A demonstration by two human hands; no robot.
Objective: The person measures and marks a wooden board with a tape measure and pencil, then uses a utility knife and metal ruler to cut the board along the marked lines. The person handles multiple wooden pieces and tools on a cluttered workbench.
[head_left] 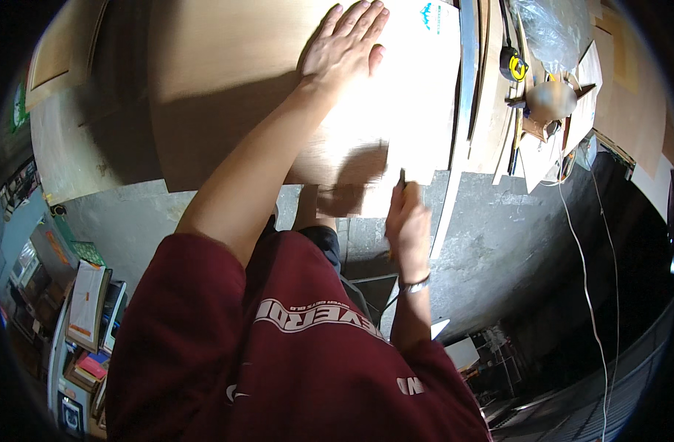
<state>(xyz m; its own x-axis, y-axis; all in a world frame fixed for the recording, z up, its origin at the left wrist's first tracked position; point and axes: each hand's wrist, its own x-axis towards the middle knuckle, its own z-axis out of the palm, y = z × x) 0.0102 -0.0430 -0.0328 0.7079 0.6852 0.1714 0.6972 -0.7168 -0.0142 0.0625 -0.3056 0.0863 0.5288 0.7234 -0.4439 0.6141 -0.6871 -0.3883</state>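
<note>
My left hand (346, 46) lies flat on a large plywood sheet (226, 51), fingers stretched toward its far side and thumb out to the right. Closed near the sheet's near edge, my right hand (409, 225) grips a slim hand tool (402, 177). Its dark narrow tip points toward the sheet, and a bit of yellow shows below the fist; the blur hides its exact kind. Strong light washes out the sheet's right part, and my arm's shadow falls across the left. A small wooden piece (338, 202) juts out from under the near edge.
Right of the sheet lie a long metal strip (467, 74), a yellow-black tape measure (513, 64), clear plastic wrap (547, 33) and thin offcuts. A pale cable (584, 272) hangs down at the right. Books and folders (88, 306) fill a shelf at lower left, above grey concrete floor (499, 221).
</note>
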